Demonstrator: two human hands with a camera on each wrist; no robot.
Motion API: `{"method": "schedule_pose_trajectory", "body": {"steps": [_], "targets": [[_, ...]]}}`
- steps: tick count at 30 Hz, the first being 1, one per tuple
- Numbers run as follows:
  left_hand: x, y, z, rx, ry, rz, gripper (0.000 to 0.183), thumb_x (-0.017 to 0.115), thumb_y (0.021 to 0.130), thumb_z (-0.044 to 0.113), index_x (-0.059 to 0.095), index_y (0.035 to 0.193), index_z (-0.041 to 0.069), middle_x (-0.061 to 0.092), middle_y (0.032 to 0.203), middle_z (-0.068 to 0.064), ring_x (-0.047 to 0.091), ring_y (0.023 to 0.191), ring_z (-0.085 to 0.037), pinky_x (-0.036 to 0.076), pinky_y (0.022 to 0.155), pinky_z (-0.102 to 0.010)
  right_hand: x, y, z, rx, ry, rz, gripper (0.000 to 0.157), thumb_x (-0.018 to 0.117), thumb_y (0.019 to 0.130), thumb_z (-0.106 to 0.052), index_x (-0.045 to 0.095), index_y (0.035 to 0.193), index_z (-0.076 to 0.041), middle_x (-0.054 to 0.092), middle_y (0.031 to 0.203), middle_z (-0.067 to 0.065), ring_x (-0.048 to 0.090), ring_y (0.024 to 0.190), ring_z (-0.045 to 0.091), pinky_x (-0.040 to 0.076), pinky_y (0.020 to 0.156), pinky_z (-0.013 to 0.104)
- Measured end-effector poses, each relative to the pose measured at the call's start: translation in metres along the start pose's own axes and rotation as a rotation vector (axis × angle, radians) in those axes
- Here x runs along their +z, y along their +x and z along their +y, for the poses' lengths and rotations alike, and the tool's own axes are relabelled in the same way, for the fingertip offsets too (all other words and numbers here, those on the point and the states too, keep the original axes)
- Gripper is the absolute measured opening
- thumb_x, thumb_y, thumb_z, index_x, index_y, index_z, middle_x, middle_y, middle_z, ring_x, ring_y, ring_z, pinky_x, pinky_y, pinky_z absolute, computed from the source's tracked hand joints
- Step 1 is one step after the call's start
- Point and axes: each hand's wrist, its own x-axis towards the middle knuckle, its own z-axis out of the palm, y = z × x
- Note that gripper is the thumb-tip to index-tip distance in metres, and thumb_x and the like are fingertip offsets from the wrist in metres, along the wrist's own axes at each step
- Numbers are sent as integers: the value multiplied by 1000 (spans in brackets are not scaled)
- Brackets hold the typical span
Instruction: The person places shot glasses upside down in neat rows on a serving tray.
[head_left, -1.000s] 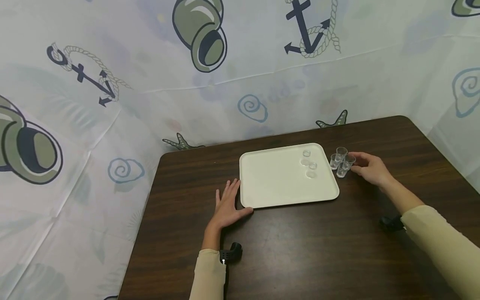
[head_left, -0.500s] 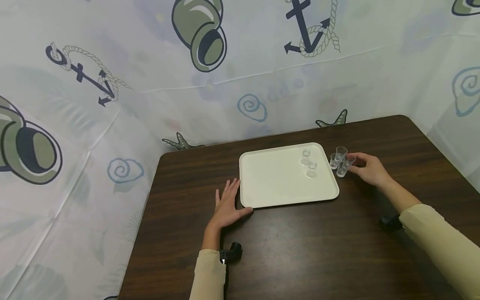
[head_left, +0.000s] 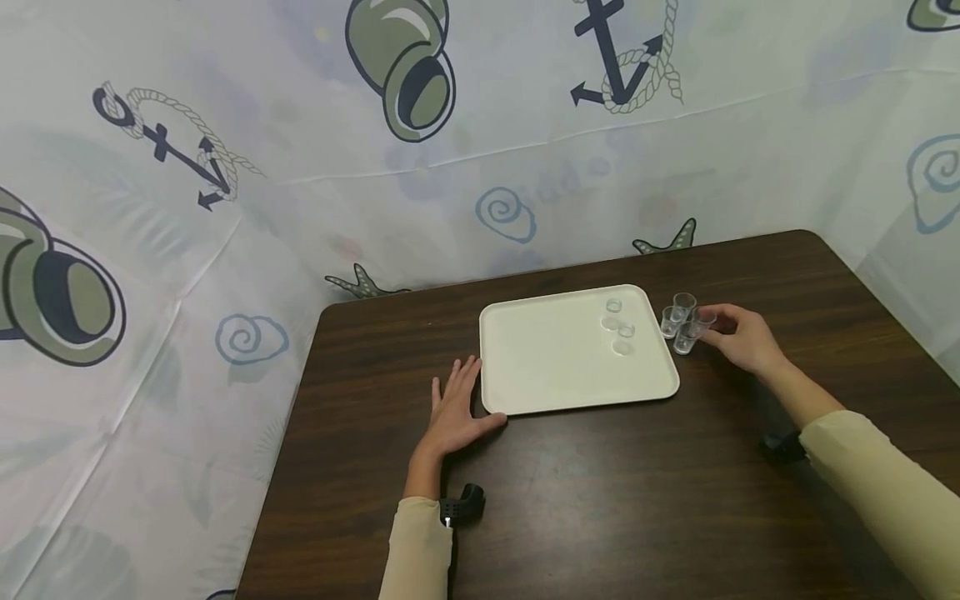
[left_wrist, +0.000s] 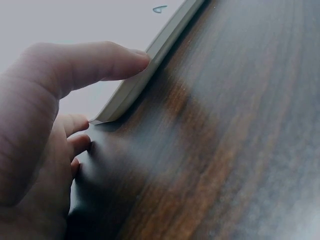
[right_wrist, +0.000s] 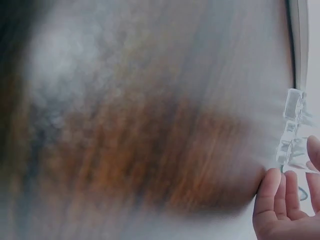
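Beside the right edge of the cream tray, three small clear shot glasses stand clustered on the table. My right hand pinches the front-right shot glass between thumb and fingers. Behind it stands another shot glass, with the third shot glass to the left. On the tray are two more clear glasses, a rear glass and a front glass, seemingly upside down. My left hand lies with fingers spread at the tray's front-left corner; its thumb rests on the rim in the left wrist view.
A dark wood-grain table carries everything. Behind and to the left hangs a pale cloth printed with anchors and shells. Black wrist cameras sit at both cuffs.
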Motion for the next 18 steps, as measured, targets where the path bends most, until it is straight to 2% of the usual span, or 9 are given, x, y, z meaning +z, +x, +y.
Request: {"method": "schedule_pose_trajectory", "body": {"steps": [6, 12, 18], "targets": [[1, -1, -1, 13, -1, 11, 100, 72, 81, 54, 21, 158, 14, 19, 162, -9, 8, 150, -29, -5, 112, -63, -4, 1, -2, 10, -10, 38, 40, 67, 95, -18, 58, 127, 4, 58, 119, 27, 53, 103, 36, 40, 77, 34], [0, 0, 0, 10, -4, 11, 100, 72, 81, 55, 21, 158, 15, 18, 163, -8, 6, 150, -27, -6, 112, -62, -12, 2, -9, 13, -8, 106, 41, 65, 96, -17, 56, 130, 4, 56, 123, 27, 56, 104, 38, 42, 63, 14], [-2, -1, 0, 9, -4, 7, 101, 72, 81, 55, 20, 158, 15, 17, 163, -8, 6, 150, -27, -6, 112, -61, -19, 3, -22, -14, 8, 176, 41, 64, 96, -19, 55, 129, 4, 57, 125, 26, 58, 97, 34, 43, 58, 10]]}}
